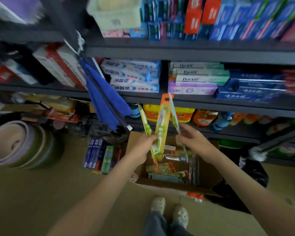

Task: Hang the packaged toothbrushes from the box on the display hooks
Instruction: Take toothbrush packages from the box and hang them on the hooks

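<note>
Above the box (209,174), two packaged toothbrushes (162,121) are gripped in the left hand (142,148), a third pack (174,115) pinched in the right hand (192,138).

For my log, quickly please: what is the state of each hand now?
Left hand: grips two toothbrush packs, fanned apart.
Right hand: holds a third pack, seen edge-on.

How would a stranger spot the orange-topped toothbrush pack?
Find the open cardboard box on the floor below the shelves. Above it, the left hand and right hand fan out three packs. The middle pack, in the left hand, alone has an orange top.
</note>
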{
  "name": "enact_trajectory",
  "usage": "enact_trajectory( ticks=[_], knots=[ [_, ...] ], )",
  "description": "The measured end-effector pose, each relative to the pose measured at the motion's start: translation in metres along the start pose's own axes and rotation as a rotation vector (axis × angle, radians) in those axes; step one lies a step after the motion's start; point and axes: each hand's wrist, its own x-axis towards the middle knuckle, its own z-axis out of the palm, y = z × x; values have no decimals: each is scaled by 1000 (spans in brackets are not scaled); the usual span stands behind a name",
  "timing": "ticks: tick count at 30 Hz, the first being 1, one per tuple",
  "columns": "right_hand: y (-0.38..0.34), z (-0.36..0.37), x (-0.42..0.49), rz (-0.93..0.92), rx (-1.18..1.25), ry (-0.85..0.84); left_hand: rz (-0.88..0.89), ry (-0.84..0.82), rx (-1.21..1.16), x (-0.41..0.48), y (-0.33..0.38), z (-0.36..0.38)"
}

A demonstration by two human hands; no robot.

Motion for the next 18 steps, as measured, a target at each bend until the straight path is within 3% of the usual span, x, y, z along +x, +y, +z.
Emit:
enact_trajectory(
  ticks=[7, 18],
  knots=[
    [-93, 1, -33, -176, 227, -36, 192, -64, -249, -63, 51, -12],
    [-189, 46, 0, -295, 408, 62, 325, -174, -170, -81, 131, -123]
  ],
)
